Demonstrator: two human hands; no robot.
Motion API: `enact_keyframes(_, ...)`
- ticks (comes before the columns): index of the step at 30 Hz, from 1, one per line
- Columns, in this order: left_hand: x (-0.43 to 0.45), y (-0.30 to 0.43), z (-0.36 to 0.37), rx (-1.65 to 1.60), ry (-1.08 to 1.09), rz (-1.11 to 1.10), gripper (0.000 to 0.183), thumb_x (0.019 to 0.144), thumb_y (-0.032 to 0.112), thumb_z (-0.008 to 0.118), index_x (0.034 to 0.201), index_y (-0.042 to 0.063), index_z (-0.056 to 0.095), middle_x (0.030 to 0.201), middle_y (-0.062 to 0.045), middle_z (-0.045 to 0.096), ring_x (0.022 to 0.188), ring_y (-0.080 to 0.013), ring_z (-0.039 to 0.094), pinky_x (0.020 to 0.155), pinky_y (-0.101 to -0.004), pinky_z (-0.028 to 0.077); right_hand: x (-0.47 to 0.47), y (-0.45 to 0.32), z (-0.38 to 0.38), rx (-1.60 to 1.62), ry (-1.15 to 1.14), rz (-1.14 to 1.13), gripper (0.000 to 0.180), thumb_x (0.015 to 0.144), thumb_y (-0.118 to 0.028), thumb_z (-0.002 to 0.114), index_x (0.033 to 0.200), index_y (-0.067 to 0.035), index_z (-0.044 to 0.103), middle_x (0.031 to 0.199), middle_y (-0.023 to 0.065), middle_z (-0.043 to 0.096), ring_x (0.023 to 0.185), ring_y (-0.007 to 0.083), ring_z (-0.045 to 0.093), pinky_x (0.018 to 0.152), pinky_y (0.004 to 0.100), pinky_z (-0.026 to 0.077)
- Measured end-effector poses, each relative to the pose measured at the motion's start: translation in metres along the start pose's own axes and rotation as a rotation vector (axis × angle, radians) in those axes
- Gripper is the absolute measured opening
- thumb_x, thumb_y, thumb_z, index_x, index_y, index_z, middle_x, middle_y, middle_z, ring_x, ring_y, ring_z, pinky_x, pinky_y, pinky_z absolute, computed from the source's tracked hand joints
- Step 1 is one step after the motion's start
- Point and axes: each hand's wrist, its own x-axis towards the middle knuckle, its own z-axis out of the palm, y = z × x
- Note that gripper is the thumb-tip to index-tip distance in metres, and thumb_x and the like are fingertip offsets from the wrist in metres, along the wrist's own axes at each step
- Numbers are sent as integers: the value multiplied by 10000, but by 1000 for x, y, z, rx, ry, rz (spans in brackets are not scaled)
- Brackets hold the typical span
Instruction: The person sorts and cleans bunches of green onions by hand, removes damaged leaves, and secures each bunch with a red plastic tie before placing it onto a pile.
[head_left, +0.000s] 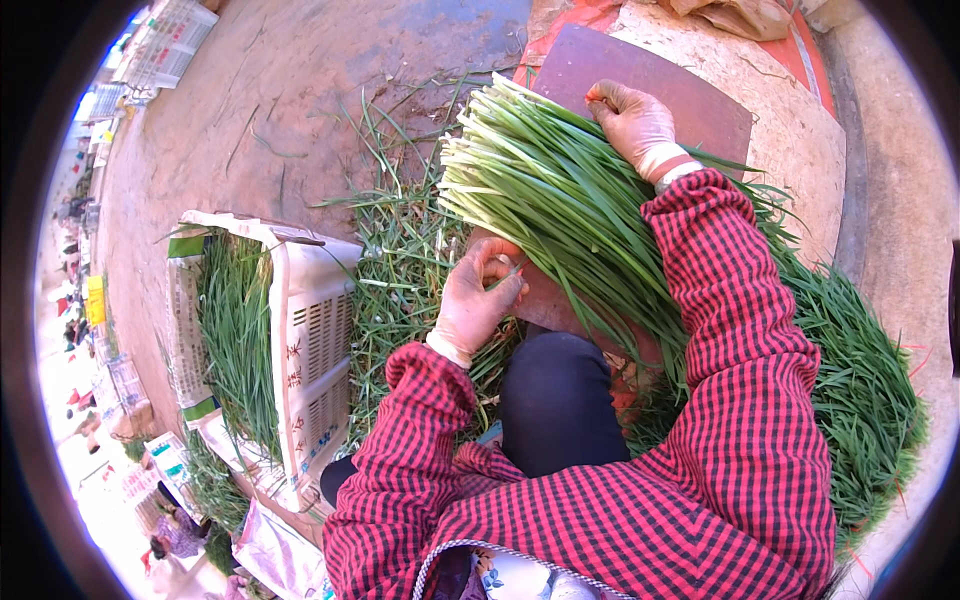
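A thick bunch of garlic chives (555, 195) lies across a dark reddish board (637, 82), its pale cut ends towards the upper left. My left hand (476, 296), in a thin glove, is at the near edge of the bunch, thumb and fingertips pinched together with a bit of red at them. On the far side, my right hand (634, 124), gloved too, holds a small red end, seemingly a tie, between thumb and fingers. Whether the tie passes under the bunch is hidden.
A white plastic crate (315, 300) of chives stands at the left, beside a heap of loose trimmings (405, 300). More chives (847, 375) are piled at the right, with thin red strands near them. A person (180, 532) is at the lower left.
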Motion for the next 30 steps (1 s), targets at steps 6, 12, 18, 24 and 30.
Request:
enact_keyframes(6, 19, 9, -16, -404, -202, -240, 340, 886, 71, 570, 1216, -14, 577, 1004, -157, 699, 864, -198, 697, 732, -267, 557, 0, -2, -3, 88, -21, 18, 169, 888, -212, 666, 1034, -130, 689, 915, 76, 712, 844, 194, 671, 801, 301, 510)
enact_keyframes(12, 17, 20, -13, -191, -242, -202, 388, 927, 181, 666, 1235, -36, 577, 1148, -173, 677, 959, -205, 692, 788, -272, 562, 13, 6, -6, 309, -161, 97, 190, 874, -157, 668, 1014, -30, 688, 883, 53, 703, 804, 112, 631, 779, 273, 499)
enact_keyframes(18, 30, 34, 3, -64, -200, 81, 219, 947, 149, 628, 1093, -16, 633, 943, -104, 707, 840, -143, 672, 722, -240, 521, 22, -24, -32, 98, -280, -9, 129, 834, -139, 661, 918, -63, 722, 832, 75, 715, 759, 139, 652, 741, 294, 511)
enact_keyframes(24, 33, 48, 28, 107, -49, 161, 146, 954, 121, 597, 1017, -1, 644, 836, -33, 671, 761, -89, 629, 693, -221, 485, -73, -103, -11, -311, 120, -269, 72, 825, -106, 551, 840, -109, 621, 816, 118, 650, 805, 332, 668, 686, 462, 534)
enact_keyframes(30, -10, 47, 55, -24, -36, 330, 92, 940, 46, 600, 994, -14, 645, 823, -26, 664, 735, -83, 632, 680, -212, 494, -95, -86, 13, -1, 242, -293, 60, 869, -135, 542, 855, -142, 600, 816, 75, 629, 761, 316, 651, 648, 434, 521)
